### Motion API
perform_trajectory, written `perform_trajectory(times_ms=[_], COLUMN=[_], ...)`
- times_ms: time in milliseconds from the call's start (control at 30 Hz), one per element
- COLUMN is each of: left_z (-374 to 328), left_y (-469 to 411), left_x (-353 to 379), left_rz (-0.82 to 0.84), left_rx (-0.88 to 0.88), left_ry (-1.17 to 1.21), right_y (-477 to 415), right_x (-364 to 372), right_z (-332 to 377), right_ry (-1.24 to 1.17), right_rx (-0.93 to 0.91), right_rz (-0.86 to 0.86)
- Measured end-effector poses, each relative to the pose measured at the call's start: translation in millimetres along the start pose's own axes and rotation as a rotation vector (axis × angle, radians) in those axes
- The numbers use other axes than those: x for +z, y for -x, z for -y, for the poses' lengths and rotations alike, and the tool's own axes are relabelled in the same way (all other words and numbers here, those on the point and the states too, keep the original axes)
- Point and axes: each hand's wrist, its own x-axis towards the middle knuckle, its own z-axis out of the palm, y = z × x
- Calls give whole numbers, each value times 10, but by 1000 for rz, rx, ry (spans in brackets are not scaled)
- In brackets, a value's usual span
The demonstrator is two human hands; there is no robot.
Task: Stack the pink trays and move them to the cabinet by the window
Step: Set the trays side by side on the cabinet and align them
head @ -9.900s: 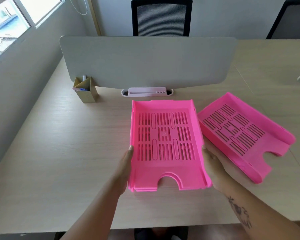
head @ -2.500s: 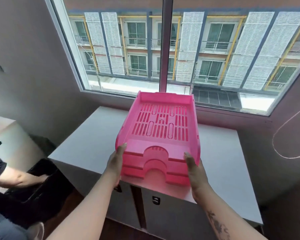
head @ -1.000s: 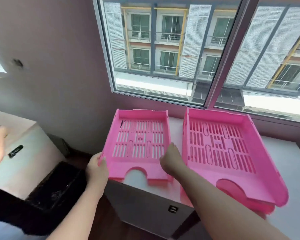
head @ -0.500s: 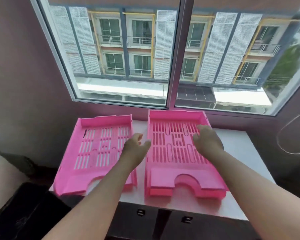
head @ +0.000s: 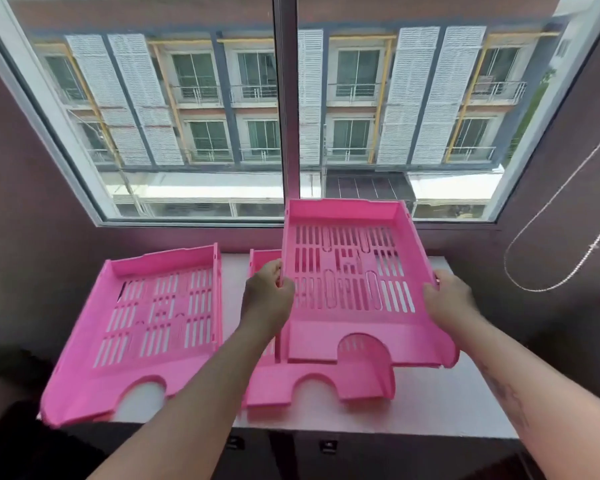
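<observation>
Three pink slotted trays are on or over the white cabinet top (head: pixel 430 407) under the window. One pink tray (head: pixel 136 341) lies at the left, its front corner overhanging the cabinet edge. A second pink tray (head: pixel 274 386) lies in the middle, mostly covered. Above it I hold a third pink tray (head: pixel 354 282) lifted and tilted, its back end raised. My left hand (head: pixel 267 299) grips its left wall and my right hand (head: pixel 451 299) grips its right wall.
The window (head: pixel 284 109) with its centre post rises just behind the cabinet. A bead cord (head: pixel 561 258) hangs in a loop at the right by the dark wall. Dark cabinet doors with small locks (head: pixel 328 445) face me below the top.
Both hands have closed on the side walls of the top tray of the right-hand stack and lifted it off the tray below. The left tray has not moved.
</observation>
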Motion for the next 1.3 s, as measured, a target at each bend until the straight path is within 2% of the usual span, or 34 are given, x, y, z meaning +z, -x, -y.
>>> perform_trajectory(times_ms=[167,233,300,367,433,533,600,833,1067,1133,1200,1267,1300], left_z=[-349,-306,-149,70,338,691,829,969,1049,1040,992,925,898], left_y=[193,262,348,506,662,828,863,684,602,581,554,554,582], left_x=[718,817,867,983,1030,1038,1024,894,886,894,904,918,923], left_rz=[196,252,227,169,197,342,361,400,437,436,445,437,428], left_rx=[58,19,-52,-131,-183,-148,-95,-35,-48,-63,-82,-105,-108], left_ry=[56,140,171,58,-173,-548,-697,-803,-836,-844,-836,-812,-789], right_y=[-117,-114,-106,-109,-129,-178,-226,-364,-464,-449,-379,-225,-94], right_x=[-557,-636,-675,-731,-745,-781,-792,-592,-418,-356,-313,-236,-155], right_z=[-630,-801,-911,-1076,-1230,-1384,-1458,-1512,-1519,-1446,-1336,-1201,-1138], right_ry=[21,17,5,7,-14,-11,-10,43,30,95,310,455,471], right_rx=[102,115,137,167,188,213,218,175,177,193,97,-133,-231], right_rz=[-73,-78,-81,-78,-68,-42,-19,41,74,105,76,6,45])
